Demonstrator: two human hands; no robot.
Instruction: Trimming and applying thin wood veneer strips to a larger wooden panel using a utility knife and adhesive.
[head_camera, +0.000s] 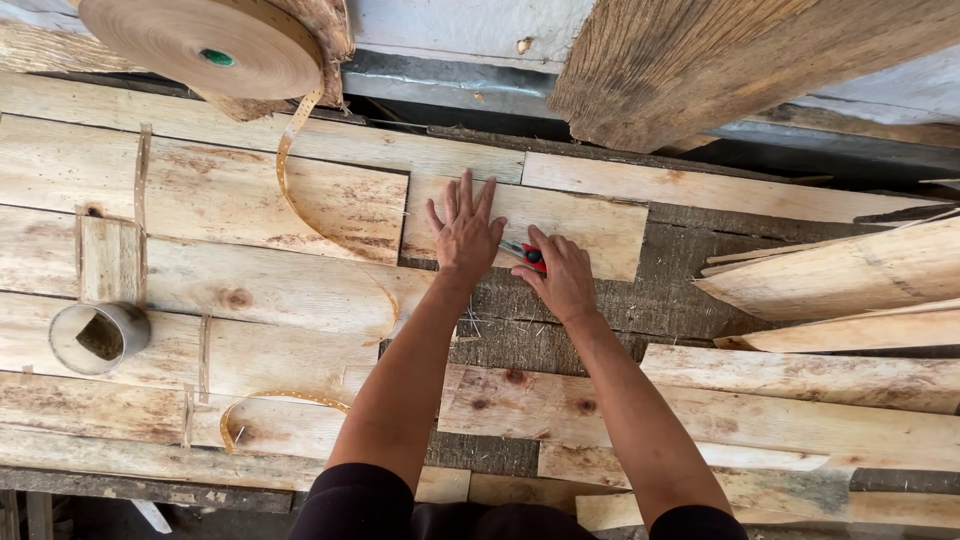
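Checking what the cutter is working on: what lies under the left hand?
The left hand lies flat on a pale veneer sheet, beside the right hand holding a red cutter. The veneer beneath the palm is hidden.

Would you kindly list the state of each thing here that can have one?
Left hand: flat, fingers spread, pressing a veneer sheet.
Right hand: closed around a red-handled cutter.
Tape roll: partly unwound, strip trailing down.
Small cylinder: lying on its side, open end showing.
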